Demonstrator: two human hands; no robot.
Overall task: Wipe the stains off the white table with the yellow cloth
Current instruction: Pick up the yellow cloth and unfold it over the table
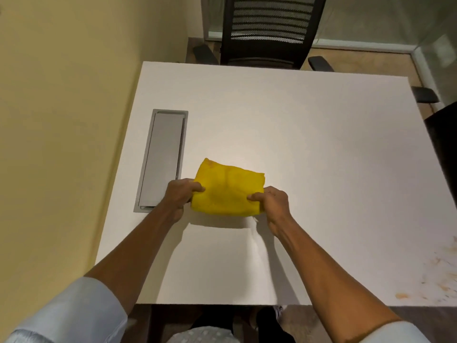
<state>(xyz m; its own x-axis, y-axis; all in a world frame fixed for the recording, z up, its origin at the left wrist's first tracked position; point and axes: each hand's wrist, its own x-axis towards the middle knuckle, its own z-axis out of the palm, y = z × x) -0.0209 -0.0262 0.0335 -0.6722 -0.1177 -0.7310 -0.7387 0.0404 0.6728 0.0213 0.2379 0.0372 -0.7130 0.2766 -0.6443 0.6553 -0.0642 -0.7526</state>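
A folded yellow cloth [227, 188] is held a little above the white table [309, 134], casting a shadow below it. My left hand [179, 195] pinches its left edge and my right hand [272, 201] pinches its right edge. Brown-orange stains [435, 276] are smeared on the table's near right corner, well to the right of the cloth.
A grey cable hatch [162, 159] is set into the table at the left. A black mesh chair [264, 30] stands beyond the far edge. A cream wall [61, 120] runs along the left side. A dark object [445, 144] sits past the right edge.
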